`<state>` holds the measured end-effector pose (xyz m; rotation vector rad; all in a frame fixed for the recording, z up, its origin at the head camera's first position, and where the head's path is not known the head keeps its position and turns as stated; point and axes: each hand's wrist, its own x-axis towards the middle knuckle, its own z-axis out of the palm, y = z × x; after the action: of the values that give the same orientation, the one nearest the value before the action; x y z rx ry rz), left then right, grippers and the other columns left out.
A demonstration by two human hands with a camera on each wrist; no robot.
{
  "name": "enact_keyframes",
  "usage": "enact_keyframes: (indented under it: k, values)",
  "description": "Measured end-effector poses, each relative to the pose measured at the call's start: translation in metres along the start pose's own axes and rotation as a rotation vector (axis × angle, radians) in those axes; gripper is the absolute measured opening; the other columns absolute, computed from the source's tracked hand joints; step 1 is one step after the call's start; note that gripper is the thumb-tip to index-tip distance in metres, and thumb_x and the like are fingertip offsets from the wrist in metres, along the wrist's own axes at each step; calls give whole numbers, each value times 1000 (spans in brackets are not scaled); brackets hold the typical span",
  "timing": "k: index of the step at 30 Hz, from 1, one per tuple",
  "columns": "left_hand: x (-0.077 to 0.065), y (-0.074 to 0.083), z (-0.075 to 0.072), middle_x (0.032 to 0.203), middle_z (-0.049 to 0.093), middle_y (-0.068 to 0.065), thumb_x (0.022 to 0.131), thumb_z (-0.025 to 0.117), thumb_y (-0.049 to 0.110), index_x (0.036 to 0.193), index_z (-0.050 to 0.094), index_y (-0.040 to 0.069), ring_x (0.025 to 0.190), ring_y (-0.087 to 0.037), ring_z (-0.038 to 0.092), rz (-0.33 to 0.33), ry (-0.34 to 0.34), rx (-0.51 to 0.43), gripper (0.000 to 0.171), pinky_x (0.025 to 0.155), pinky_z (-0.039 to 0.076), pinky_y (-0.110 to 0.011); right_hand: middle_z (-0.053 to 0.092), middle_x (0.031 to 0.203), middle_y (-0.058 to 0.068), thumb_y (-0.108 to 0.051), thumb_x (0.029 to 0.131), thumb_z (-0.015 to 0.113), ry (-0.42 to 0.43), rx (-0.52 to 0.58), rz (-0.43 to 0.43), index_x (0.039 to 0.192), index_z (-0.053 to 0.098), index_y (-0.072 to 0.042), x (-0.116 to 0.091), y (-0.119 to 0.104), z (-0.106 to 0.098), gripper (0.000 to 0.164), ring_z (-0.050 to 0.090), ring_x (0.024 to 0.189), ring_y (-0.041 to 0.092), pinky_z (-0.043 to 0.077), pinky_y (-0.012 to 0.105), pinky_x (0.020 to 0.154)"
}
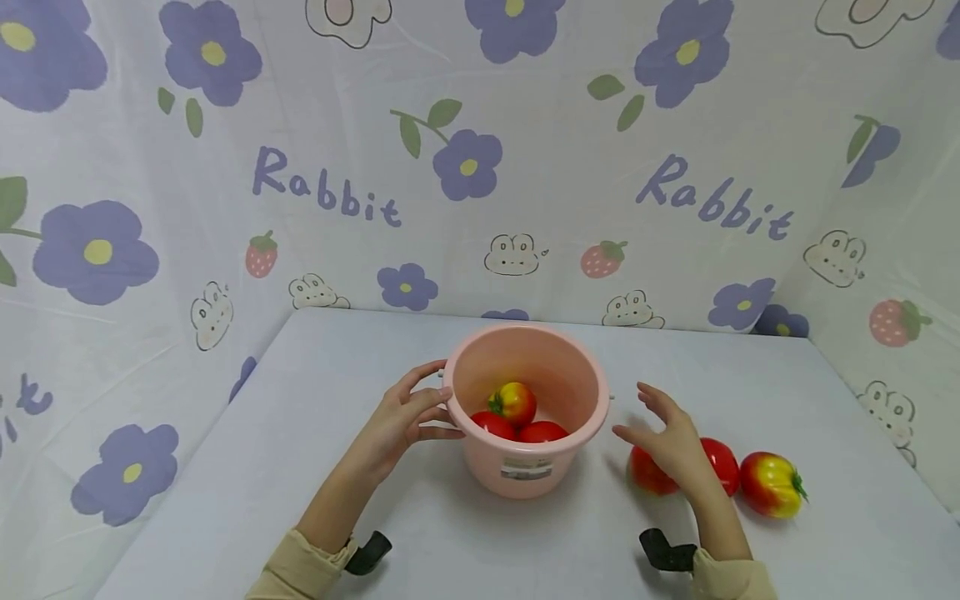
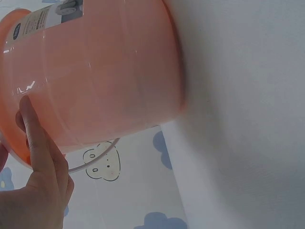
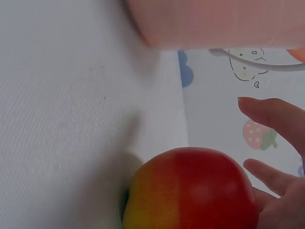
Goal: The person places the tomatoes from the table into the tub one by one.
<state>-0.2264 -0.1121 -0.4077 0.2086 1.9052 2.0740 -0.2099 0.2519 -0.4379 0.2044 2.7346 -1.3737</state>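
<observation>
Pink bucket [image 1: 480,458] holds three fruits [image 1: 513,406]; left hand [image 1: 397,423] grips its rim [image 1: 525,447], right hand [image 1: 672,443] released beside it.

Wears a beige left sleeve [image 1: 300,568], creased into folds, and a matching right sleeve [image 1: 733,579]. Has a black, elbow-shaped left attachment [image 1: 367,555] beside the first and a similarly bent, black right attachment [image 1: 666,552] beside the second.

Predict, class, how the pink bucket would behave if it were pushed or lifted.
The bucket looks stiff: its rim appears round even where the left hand touches it. Its glossy wall might feel slippery. The rounded fruits lie low inside, so it probably resists tipping, though they may roll if it tilts.
</observation>
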Motion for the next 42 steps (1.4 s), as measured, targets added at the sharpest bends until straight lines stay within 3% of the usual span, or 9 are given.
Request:
enact_keyframes:
  k: [9, 15, 20, 25, 32, 42]
  values:
    - [0, 0, -1, 113, 70, -8, 95, 60, 30, 145, 38, 25, 92, -21, 73, 6, -25, 0, 54, 88, 59, -46, 27, 158, 24, -30, 85, 74, -10, -81, 10, 156, 21, -16, 2, 8, -1, 90, 22, 143, 49, 32, 70, 106]
    - [-1, 1, 0, 110, 71, -5, 96, 60, 29, 142, 41, 28, 93, -20, 73, 5, -14, -14, 50, 88, 59, -45, 24, 158, 24, -24, 85, 73, 3, -93, 19, 156, 21, -17, 5, 14, -3, 88, 22, 142, 51, 31, 72, 107]
    - [0, 0, -1, 110, 71, -5, 96, 59, 29, 144, 40, 27, 92, -20, 73, 9, -16, -7, 52, 88, 59, -45, 24, 158, 25, -11, 86, 70, 24, -80, -33, 155, 22, -16, 5, 18, -3, 84, 22, 143, 50, 29, 71, 108]
    - [0, -1, 0, 109, 71, -4, 96, 60, 29, 144, 40, 26, 92, -20, 73, 9, -16, -9, 52, 87, 59, -45, 24, 159, 24, -10, 87, 69, 36, -37, -44, 156, 20, -22, 3, 15, -2, 85, 24, 143, 49, 33, 69, 107]
    - [0, 0, 0, 109, 71, -4, 96, 60, 29, 144, 40, 26, 92, -20, 73, 10, -10, -6, 52, 87, 59, -44, 23, 160, 19, -3, 87, 66, 95, 32, -119, 156, 22, -21, 7, 9, 0, 84, 30, 143, 45, 29, 64, 113]
    - [-1, 1, 0, 114, 70, -8, 95, 61, 30, 142, 42, 30, 92, -22, 73, -4, -8, -19, 51, 87, 59, -46, 21, 161, 20, -19, 87, 71, 43, 50, 6, 157, 16, -24, 7, 13, 10, 89, 29, 144, 45, 42, 59, 105]
